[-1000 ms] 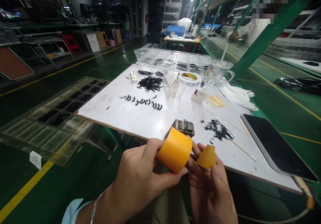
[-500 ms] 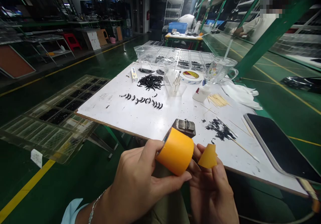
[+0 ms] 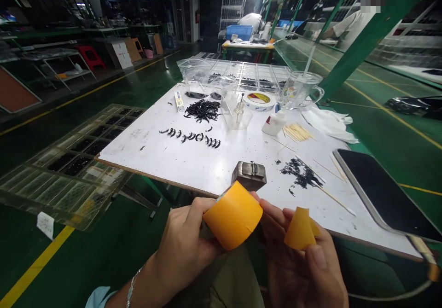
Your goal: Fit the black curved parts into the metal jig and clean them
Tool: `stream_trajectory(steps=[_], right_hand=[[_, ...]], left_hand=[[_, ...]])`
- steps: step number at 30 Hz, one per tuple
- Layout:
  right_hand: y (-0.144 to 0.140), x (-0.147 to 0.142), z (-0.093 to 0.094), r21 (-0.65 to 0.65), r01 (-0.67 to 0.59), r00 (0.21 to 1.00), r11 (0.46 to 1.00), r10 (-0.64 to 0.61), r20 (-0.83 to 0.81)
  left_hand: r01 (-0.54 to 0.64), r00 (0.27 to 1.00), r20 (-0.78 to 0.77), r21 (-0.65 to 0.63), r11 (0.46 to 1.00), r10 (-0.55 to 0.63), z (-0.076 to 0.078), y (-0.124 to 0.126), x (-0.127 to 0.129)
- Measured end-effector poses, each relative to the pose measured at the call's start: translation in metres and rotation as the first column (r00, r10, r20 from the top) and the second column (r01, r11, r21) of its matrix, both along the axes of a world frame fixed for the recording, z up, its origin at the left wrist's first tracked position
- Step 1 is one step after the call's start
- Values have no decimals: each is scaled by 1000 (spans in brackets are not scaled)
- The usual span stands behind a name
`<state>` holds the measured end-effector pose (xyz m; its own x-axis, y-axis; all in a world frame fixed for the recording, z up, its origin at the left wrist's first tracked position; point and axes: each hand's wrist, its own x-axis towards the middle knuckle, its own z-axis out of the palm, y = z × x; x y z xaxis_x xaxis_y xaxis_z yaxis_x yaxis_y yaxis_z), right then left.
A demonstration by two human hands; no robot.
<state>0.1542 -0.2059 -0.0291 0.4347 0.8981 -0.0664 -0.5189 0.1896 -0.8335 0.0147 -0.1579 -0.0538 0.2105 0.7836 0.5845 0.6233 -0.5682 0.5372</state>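
A wide roll of orange tape [image 3: 235, 218] is gripped in my left hand [image 3: 186, 239], tilted over my lap at the table's near edge. Between the thumb and fingers of my right hand [image 3: 304, 262] is a curled torn piece of orange tape [image 3: 299, 229], apart from the roll. Right-hand fingertips reach close to the roll's right side; whether they touch it I cannot tell. Just beyond the roll sits a small metal block [image 3: 250, 174] with a clip-like part on top. Small black curved pieces [image 3: 189, 136] lie in a row further back, before a heap of similar black pieces [image 3: 203, 110].
On the white table [image 3: 152, 156] are a phone [image 3: 386, 190], black scraps [image 3: 299, 172], cotton swabs [image 3: 336, 200], toothpicks [image 3: 297, 132], a small white bottle [image 3: 272, 123], a glass mug [image 3: 300, 91] and a tape roll [image 3: 258, 100]. Compartment trays [image 3: 79, 156] stand lower left. Another person's arm [image 3: 340, 31] shows at upper right.
My right hand with the torn tape piece has moved right and down, away from the roll. My left hand has turned the roll and shifted slightly left. The view has shifted a little.
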Motion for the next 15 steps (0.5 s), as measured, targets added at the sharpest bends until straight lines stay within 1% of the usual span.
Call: stream_trajectory(steps=[3,5,8,11,12,13,14,15], right_hand=[[-1,4,-9,24,8,999,1000,-10,47],[-1,7,-15,80,-8,996,997,1,91],[-1,12,-23,165,-46,989,985,21,149],[-2,15,-26,191,-70,983,979,36,177],[-3,16,-27,207,-89,980,974,48,193],[-4,16,-26,220,-111,976,969,64,210],[-5,15,-25,227,-131,972,965,79,223],[-6,15,-24,228,-145,969,963,91,231]], left_hand=[[14,1000,8,49,999,-14,2,3,0],[26,1000,11,60,998,-27,1,5,-1],[68,997,29,58,996,-70,-2,5,-2],[106,992,69,30,994,-107,-5,3,-4],[112,989,95,-6,994,-111,-4,3,-5],[122,985,131,-79,989,-111,-3,2,-6],[138,978,183,-192,972,-103,-2,2,-7],[172,962,257,-332,927,-87,0,2,-9]])
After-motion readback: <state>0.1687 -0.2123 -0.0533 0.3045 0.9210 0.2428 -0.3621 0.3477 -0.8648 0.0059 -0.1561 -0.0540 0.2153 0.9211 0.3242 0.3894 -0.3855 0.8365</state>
